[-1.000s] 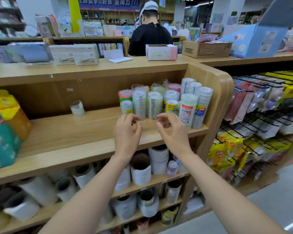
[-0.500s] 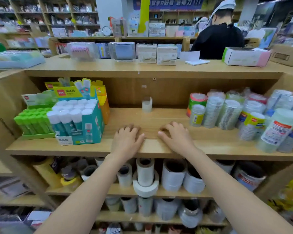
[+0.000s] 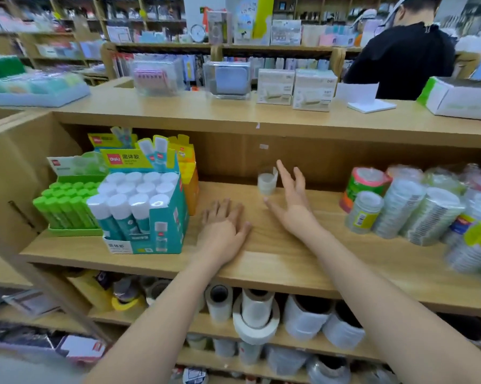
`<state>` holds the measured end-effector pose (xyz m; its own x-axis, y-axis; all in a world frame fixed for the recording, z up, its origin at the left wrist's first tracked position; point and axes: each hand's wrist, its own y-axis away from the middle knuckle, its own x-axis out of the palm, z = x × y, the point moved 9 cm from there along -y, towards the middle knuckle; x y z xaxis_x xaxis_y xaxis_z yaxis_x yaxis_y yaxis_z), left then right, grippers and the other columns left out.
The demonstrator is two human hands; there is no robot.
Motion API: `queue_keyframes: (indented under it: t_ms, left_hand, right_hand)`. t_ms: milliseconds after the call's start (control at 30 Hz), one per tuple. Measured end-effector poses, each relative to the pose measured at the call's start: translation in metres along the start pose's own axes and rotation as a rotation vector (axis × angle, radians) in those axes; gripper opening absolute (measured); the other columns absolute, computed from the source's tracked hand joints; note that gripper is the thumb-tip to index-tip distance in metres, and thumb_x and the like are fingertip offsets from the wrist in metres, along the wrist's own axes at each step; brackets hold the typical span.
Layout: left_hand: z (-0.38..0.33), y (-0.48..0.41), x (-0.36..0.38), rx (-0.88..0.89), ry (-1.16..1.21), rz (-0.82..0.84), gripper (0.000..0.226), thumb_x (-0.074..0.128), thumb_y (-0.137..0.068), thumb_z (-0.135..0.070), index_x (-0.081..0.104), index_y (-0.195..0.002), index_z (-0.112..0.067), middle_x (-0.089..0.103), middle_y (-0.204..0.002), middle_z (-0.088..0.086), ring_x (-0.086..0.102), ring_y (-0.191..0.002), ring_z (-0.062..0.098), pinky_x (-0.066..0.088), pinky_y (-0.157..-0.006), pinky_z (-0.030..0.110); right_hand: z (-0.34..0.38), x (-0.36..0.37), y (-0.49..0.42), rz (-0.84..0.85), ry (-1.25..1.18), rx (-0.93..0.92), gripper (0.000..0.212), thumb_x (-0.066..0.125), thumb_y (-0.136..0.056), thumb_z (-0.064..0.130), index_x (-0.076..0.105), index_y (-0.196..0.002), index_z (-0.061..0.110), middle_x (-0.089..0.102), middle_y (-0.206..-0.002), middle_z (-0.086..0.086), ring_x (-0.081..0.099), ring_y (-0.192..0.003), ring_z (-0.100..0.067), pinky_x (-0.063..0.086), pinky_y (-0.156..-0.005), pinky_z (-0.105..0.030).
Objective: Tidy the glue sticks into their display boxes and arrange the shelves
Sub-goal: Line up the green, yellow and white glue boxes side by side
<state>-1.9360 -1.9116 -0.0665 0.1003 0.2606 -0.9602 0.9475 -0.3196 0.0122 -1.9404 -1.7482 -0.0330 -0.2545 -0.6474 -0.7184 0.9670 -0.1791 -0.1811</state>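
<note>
The fingers of the right hand are straight and spread, holding nothing, just beside a small whitish cylinder in clear wrap at the back of the wooden shelf. The left hand lies flat on the shelf, also empty. The white-capped glue sticks stand in a teal cardboard display box close to its left. Such sticks are probably light, stiff and smooth; better to pinch around the body, not the cap.
</note>
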Motion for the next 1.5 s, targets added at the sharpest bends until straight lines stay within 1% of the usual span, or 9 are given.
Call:
queue_keyframes:
  t_ms: [67, 167, 333, 567, 767, 1033, 1167, 1400, 1500]
  left_hand:
    - [0.000, -0.001, 0.001, -0.017, -0.032, 0.012, 0.061, 0.027, -0.101, -0.056, 0.017, -0.156, -0.031, 0.003, -0.165, 0.000, -0.001, -0.152, 0.023, 0.001, -0.123, 0.044]
    - [0.001, -0.001, 0.001, -0.032, -0.046, 0.022, 0.061, 0.025, -0.101, -0.057, 0.014, -0.156, -0.032, 0.002, -0.165, -0.002, -0.002, -0.151, 0.022, 0.002, -0.123, 0.045]
    - [0.004, -0.003, 0.004, -0.029, -0.044, 0.005, 0.061, 0.026, -0.100, -0.057, 0.017, -0.155, -0.033, 0.005, -0.165, -0.003, -0.001, -0.151, 0.021, 0.003, -0.123, 0.045]
    - [0.000, -0.001, 0.002, -0.032, -0.023, 0.027, 0.061, 0.028, -0.101, -0.056, 0.016, -0.156, -0.032, 0.004, -0.165, -0.002, -0.001, -0.151, 0.022, 0.002, -0.123, 0.044]
    - [-0.023, -0.002, 0.001, 0.038, -0.001, -0.038, 0.058, 0.034, -0.101, -0.050, 0.029, -0.152, -0.024, 0.012, -0.164, 0.009, 0.005, -0.151, 0.026, 0.006, -0.123, 0.045]
    - [-0.121, 0.020, 0.031, 0.393, -0.008, 0.002, 0.055, 0.038, -0.100, -0.049, 0.038, -0.148, -0.021, 0.018, -0.162, 0.014, 0.012, -0.150, 0.028, 0.009, -0.120, 0.042]
    - [-0.165, 0.038, 0.045, 0.545, -0.024, 0.006, 0.052, 0.039, -0.100, -0.048, 0.041, -0.145, -0.023, 0.029, -0.158, 0.008, 0.018, -0.147, 0.024, 0.018, -0.117, 0.040]
    - [-0.212, 0.053, 0.057, 0.616, 0.026, 0.001, 0.050, 0.040, -0.101, -0.047, 0.043, -0.144, -0.023, 0.034, -0.155, 0.004, 0.024, -0.145, 0.022, 0.022, -0.115, 0.042]
    - [-0.218, 0.051, 0.066, 0.596, -0.010, -0.005, 0.050, 0.037, -0.100, -0.049, 0.039, -0.145, -0.026, 0.031, -0.157, 0.003, 0.021, -0.146, 0.022, 0.016, -0.117, 0.047]
  right_hand:
    - [0.000, 0.011, -0.016, 0.037, -0.001, -0.013, 0.076, 0.063, -0.095, 0.026, 0.016, -0.154, 0.035, -0.002, -0.162, -0.008, 0.013, -0.149, -0.025, 0.019, -0.118, -0.037]
    - [-0.001, 0.027, -0.033, 0.075, 0.018, -0.085, 0.064, 0.064, -0.093, 0.030, 0.033, -0.148, 0.024, 0.030, -0.144, -0.014, 0.033, -0.137, -0.033, 0.029, -0.110, -0.035]
    - [0.002, 0.024, -0.046, -0.030, 0.116, -0.139, 0.040, 0.065, -0.091, 0.032, 0.049, -0.126, 0.024, 0.054, -0.116, -0.007, 0.053, -0.108, -0.030, 0.042, -0.096, -0.043]
    - [0.003, 0.013, -0.027, -0.056, 0.042, -0.221, 0.028, 0.062, -0.092, 0.024, 0.054, -0.119, 0.021, 0.048, -0.119, -0.002, 0.051, -0.111, -0.022, 0.046, -0.097, -0.041]
    - [-0.015, -0.010, 0.016, -0.045, 0.110, -0.141, 0.031, 0.064, -0.091, 0.025, 0.055, -0.120, 0.022, 0.046, -0.118, -0.001, 0.051, -0.107, -0.022, 0.043, -0.093, -0.035]
    - [-0.065, -0.081, 0.110, -0.310, 0.181, -0.023, 0.033, 0.068, -0.087, 0.019, 0.060, -0.119, 0.018, 0.046, -0.120, -0.004, 0.049, -0.113, -0.023, 0.044, -0.095, -0.037]
    - [-0.087, -0.123, 0.153, -0.505, 0.372, 0.056, 0.033, 0.073, -0.083, 0.021, 0.065, -0.116, 0.016, 0.045, -0.121, -0.009, 0.041, -0.116, -0.025, 0.038, -0.096, -0.034]
    - [-0.106, -0.165, 0.184, -0.682, 0.472, 0.044, 0.033, 0.077, -0.074, 0.011, 0.056, -0.100, 0.013, 0.055, -0.105, -0.006, 0.050, -0.102, -0.027, 0.041, -0.087, -0.034]
    - [-0.120, -0.168, 0.182, -0.634, 0.419, 0.011, 0.027, 0.075, -0.078, 0.005, 0.059, -0.099, 0.009, 0.058, -0.119, -0.010, 0.052, -0.116, -0.030, 0.039, -0.097, -0.031]
